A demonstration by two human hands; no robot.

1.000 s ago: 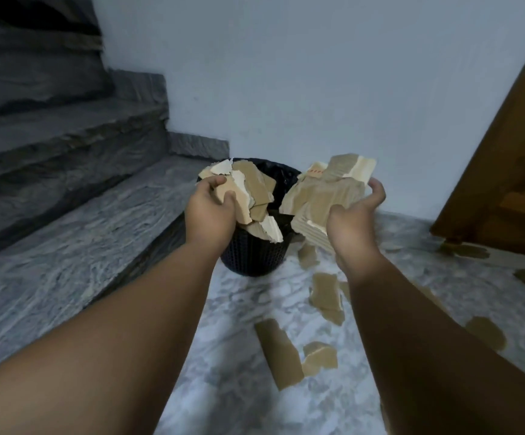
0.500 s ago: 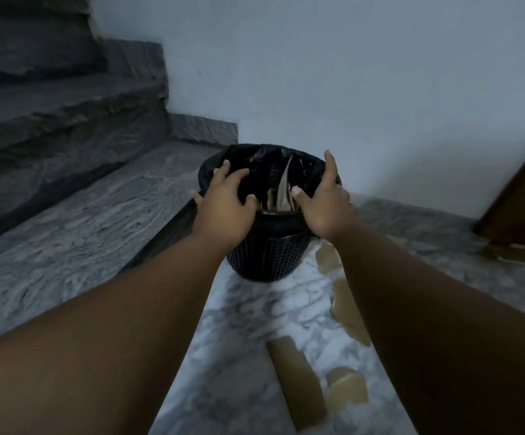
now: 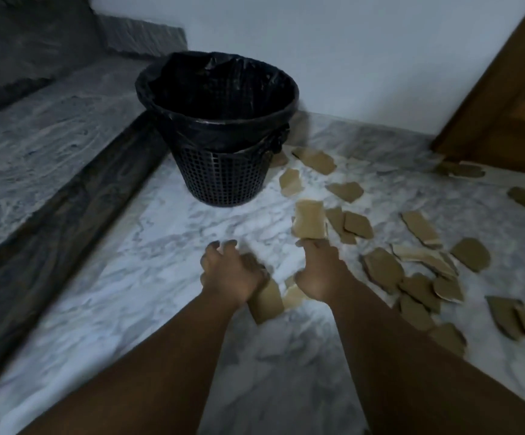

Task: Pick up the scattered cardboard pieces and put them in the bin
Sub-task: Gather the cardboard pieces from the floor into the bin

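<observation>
Head view: the bin (image 3: 220, 171), a black mesh basket with a dark liner, stands on the marble floor (image 3: 167, 246) at the foot of the step (image 3: 50, 127), close to the wall (image 3: 349, 58). Nothing can be made out in its dark inside. Cardboard pieces (image 3: 383, 270) lie scattered over the floor to the right of the bin, out toward the door (image 3: 506, 105) and the right edge of the view.

Both hands reach low over the floor in front of the bin. The right hand (image 3: 317, 274) pinches the near edge of a tan piece (image 3: 309, 222), its fingers closed on it. The left hand (image 3: 229, 271) is curled over a longer strip (image 3: 265, 298) lying just beneath it; blur hides whether the fingers have closed on it.

The step in hand looks like gathering another load. Next, the left hand likely needs a firm hold on the strip, then both can sweep in neighbouring pieces before carrying them up over the bin's rim. Many pieces remain, so the task seems far from finished.
</observation>
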